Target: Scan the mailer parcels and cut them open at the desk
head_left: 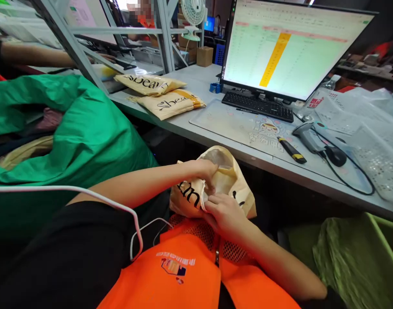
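Note:
A cream plastic mailer bag (pixel 229 175) with black lettering rests on my lap, just below the desk edge. My left hand (pixel 203 170) comes in from the left and its fingers are closed on the bag's upper part. My right hand (pixel 224 212) grips the bag's lower edge from below, fingers curled round it. Something pale shows inside the bag, but I cannot make out what it is. Under my hands lies my orange mesh vest (pixel 196 266).
Two more cream mailer bags (pixel 164 94) lie on the grey desk (pixel 199 124). A monitor (pixel 289 47), keyboard (pixel 257 106), barcode scanner (pixel 309 135), yellow-black utility knife (pixel 292 150) and clear plastic bags (pixel 373 141) fill the right. A green sack (pixel 86 133) stands left. Another person's arm (pixel 35 56) reaches across far left.

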A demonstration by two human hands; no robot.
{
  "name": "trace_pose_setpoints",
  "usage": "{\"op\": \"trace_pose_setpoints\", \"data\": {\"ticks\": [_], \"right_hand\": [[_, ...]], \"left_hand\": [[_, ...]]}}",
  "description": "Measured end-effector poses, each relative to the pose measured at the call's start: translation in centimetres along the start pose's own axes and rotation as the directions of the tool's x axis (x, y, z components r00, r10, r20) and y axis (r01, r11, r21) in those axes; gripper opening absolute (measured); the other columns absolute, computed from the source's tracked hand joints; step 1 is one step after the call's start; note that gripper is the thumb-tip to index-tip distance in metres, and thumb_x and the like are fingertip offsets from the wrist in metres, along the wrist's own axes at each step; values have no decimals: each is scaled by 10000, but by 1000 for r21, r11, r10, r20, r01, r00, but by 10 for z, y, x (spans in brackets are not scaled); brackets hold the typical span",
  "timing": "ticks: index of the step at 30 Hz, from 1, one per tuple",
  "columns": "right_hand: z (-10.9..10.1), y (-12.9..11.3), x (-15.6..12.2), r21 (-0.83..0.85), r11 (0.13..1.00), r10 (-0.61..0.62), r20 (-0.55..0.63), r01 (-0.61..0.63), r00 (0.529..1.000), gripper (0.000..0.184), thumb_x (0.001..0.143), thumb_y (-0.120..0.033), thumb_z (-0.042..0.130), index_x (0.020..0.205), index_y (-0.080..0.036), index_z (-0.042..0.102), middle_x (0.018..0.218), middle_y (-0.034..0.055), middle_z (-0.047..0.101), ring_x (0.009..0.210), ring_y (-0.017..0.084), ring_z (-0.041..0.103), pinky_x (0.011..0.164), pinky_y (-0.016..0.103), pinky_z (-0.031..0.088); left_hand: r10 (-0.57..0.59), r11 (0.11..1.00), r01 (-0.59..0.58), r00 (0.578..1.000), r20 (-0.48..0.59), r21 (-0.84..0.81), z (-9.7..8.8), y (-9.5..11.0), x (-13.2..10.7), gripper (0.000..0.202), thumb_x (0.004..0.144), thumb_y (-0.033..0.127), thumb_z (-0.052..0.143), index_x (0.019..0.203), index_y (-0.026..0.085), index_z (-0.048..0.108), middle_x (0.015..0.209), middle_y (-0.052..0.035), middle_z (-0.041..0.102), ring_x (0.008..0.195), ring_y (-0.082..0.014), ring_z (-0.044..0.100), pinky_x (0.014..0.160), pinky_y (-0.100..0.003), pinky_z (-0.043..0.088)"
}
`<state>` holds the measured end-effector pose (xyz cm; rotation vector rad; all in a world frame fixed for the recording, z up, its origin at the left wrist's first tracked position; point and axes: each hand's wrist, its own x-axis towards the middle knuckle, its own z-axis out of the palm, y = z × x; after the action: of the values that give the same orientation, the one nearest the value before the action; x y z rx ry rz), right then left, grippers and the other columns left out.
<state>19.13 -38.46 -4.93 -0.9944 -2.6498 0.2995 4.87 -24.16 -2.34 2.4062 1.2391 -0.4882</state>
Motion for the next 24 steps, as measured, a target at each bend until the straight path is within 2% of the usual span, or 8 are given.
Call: {"op": "trace_pose_setpoints", "data": {"ticks": [5,7,10,12,15,19,22,24], "right_hand": [[-15,-9,-42,135,991,49,-260,-13,964,124,1036,-258,629,1111,-187,698,1140,116,668,1049,255,627,926,392,511],[-22,0,-65,165,986,116,-482,-40,868,243,1031,-237,629,1270,-227,674,1294,127,618,1193,271,599,1024,432,502],[-20,33,-102,198,959,284,-713,-205,641,372,997,-283,697,1365,-265,643,1384,120,580,1296,298,563,1114,495,459],[-8,61,-124,310,911,412,-717,-273,562,542,966,-430,751,1456,-272,580,1462,128,542,1381,333,510,1167,554,413],[22,95,-144,546,782,586,-482,-300,651,969,837,-720,784,1607,-279,395,1628,153,390,1505,377,381,1200,598,382],[56,107,-140,750,565,620,-112,-343,777,1207,716,-755,855,1666,-259,302,1649,168,379,1487,365,429,1217,539,403],[66,107,-130,825,478,629,-83,-301,773,1005,760,-757,803,1560,-227,504,1442,174,615,1298,364,623,1124,508,518],[66,110,-127,807,519,683,-192,-282,705,897,749,-816,750,1388,-192,662,1315,183,692,1207,382,674,1068,506,561]], "left_hand": [[111,993,-98,969,221,-71,22,11,4,688,617,432,933,1228,187,732,1091,-87,778,969,-290,704,850,-313,553],[194,980,-178,955,226,-90,28,17,-2,800,545,423,947,1286,225,723,1333,-121,704,1164,-369,660,975,-381,542],[228,969,-215,968,107,-122,41,21,-10,1213,491,467,951,1579,242,465,1661,-192,386,1341,-455,551,1069,-455,501],[178,973,-158,978,111,-166,51,21,-12,1430,504,537,939,1683,204,201,1545,-253,518,1201,-435,650,976,-453,546],[144,975,-111,975,170,-193,61,22,-12,1393,549,569,924,1674,163,211,1190,-198,746,989,-388,718,850,-406,564],[360,925,-332,921,151,-184,65,30,-15,430,734,308,802,1146,192,760,910,-87,770,754,-267,689,705,-319,501],[529,820,-539,842,-105,-192,59,35,-29,116,766,123,649,820,171,740,740,-45,711,635,-185,605,606,-284,406],[595,688,-660,752,-284,-302,47,35,-42,103,788,125,624,747,154,714,669,-19,666,597,-141,567,580,-256,383]]}}
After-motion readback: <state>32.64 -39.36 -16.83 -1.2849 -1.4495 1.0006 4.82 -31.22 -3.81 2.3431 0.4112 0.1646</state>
